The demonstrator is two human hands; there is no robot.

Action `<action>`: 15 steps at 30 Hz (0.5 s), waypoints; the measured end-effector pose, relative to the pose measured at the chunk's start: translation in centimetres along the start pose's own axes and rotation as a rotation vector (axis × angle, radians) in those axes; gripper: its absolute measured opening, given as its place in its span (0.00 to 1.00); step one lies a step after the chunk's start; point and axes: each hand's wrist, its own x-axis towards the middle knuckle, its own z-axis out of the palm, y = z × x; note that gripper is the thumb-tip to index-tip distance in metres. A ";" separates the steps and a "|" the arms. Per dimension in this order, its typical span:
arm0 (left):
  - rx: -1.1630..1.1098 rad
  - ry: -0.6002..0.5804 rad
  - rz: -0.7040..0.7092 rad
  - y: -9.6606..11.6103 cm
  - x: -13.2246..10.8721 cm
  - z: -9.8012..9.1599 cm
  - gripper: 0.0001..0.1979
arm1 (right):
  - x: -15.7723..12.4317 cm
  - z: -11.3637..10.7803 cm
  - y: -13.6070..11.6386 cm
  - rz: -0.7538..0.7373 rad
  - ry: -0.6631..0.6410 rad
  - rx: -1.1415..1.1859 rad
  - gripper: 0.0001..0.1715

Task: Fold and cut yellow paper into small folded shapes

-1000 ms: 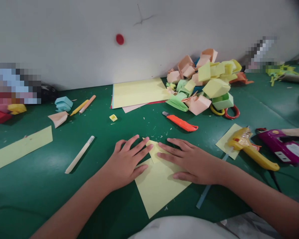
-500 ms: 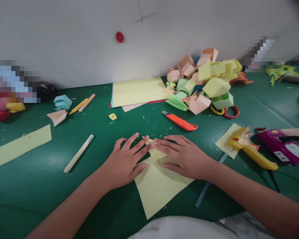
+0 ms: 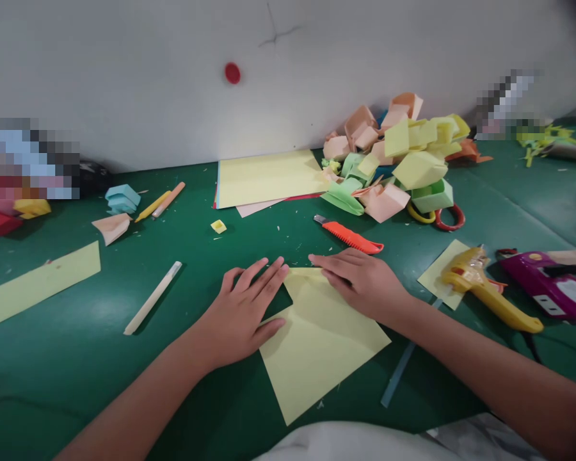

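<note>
Sheet, pale yellow: lies on the green counter directly before me, between my two grips, one corner toward my body. Left side notched where a narrower far portion meets the broad near part.

Left grip: palm down, fingers extended and parted, holding nothing; spans the sheet's left side, thumb at the edge beside the notch.

Right grip: over the sheet's far right, fingers drawn narrow and pointing left along its far edge; I cannot tell whether paper is pinched there.

Utility knife, orange: just beyond my right grip.

Rolled stick, whitish: to the left, apart from my left grip.

Small folded piece, yellow: beyond my left grip.

Paper stack, yellow on top: at the back, by the wall.

Heap of folded papers, pink, green and yellow: right of the stack.

Glue gun, yellow: right side, over a yellow paper square.
</note>
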 end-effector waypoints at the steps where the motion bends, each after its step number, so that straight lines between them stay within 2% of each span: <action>1: -0.004 -0.008 -0.001 0.0 0.0 0.0 0.37 | 0.1 0.1 0.1 0.030 0.013 0.009 0.21; 4: -0.029 -0.021 -0.010 -0.1 0.1 -0.1 0.37 | 0.1 0.4 0.3 -0.007 0.022 0.016 0.21; 9: -0.082 -0.013 -0.040 -0.3 0.2 -0.1 0.39 | -0.2 0.6 0.6 -0.230 -0.047 -0.086 0.28; 12: -0.072 -0.016 -0.032 -0.3 0.2 -0.1 0.35 | -0.5 0.5 0.6 -0.300 -0.110 -0.153 0.33; 15: -0.047 -0.024 -0.019 -0.2 0.2 -0.2 0.32 | -0.5 0.2 0.4 -0.362 -0.180 -0.174 0.33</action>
